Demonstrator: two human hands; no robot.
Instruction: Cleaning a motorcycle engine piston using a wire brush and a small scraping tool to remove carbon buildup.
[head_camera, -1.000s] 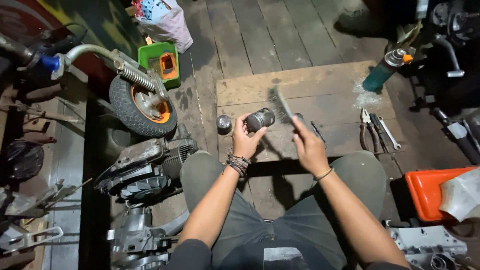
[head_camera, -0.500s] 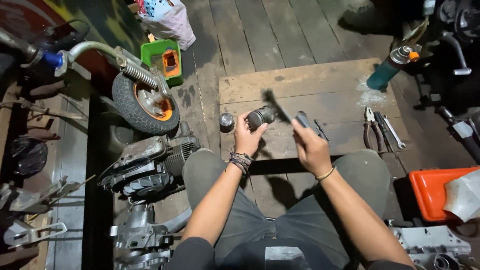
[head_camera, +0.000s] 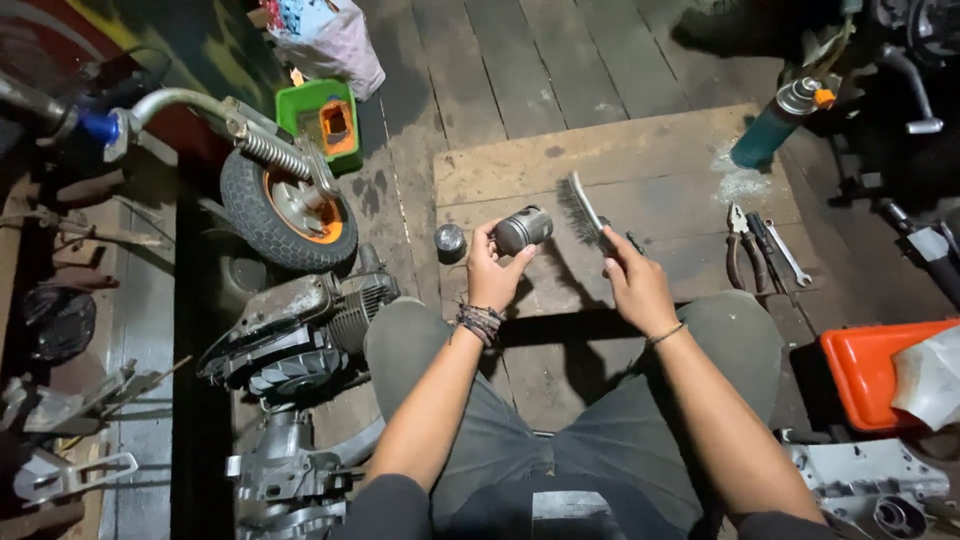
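Piston (head_camera: 522, 229) in left hand (head_camera: 493, 270) grip, wire brush (head_camera: 582, 208) in right hand (head_camera: 637, 287); small metal cup (head_camera: 450, 241) just beside, pliers (head_camera: 737, 246) apart.

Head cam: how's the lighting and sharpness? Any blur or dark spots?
Head view: light pools on the wooden board, with the left hand, metal cylinder, right hand and wire brush sharp; the left edge and top right corner fall into deep shadow; wide-angle bending at the edges.

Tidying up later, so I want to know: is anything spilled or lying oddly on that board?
Yes: a patch of pale powder is scattered on the wooden board beside the teal spray can. Pliers and a wrench lie loose nearby.
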